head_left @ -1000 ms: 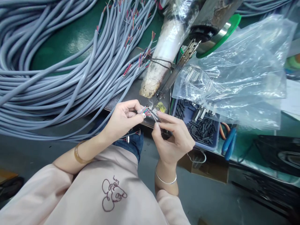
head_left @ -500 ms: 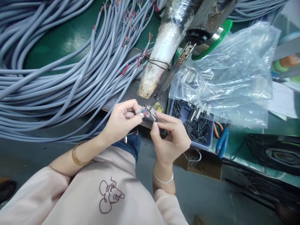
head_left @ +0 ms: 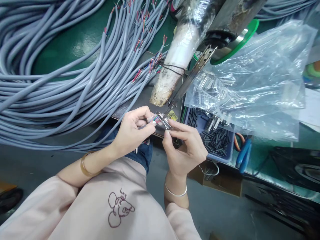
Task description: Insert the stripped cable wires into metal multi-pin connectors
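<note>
My left hand [head_left: 136, 128] is closed, thumb and forefinger pinching the coloured wires [head_left: 155, 118] at a grey cable's end. Those wires meet a small metal pin connector [head_left: 163, 120] between my two hands. My right hand [head_left: 185, 143] pinches a thin silvery strand of solder wire [head_left: 166, 128] between thumb and fingers, its end at the pins. A forefinger also lies by the connector's right end. Above it a fixed soldering iron [head_left: 191, 78] slants down, its tip at the connector; whether they touch I cannot tell.
Many grey cables [head_left: 82, 83] with stripped ends cover the left. A wrapped white tube [head_left: 172, 63] stands beside the iron. At right are a solder spool [head_left: 252, 33], a plastic bag [head_left: 270, 76] of connectors, a blue bin [head_left: 228, 150] with black sleeves, and blue-handled pliers [head_left: 243, 155].
The whole scene has shifted slightly to the right in view. Both hands keep their grips, and the wires and connector stay under the iron's tip.
</note>
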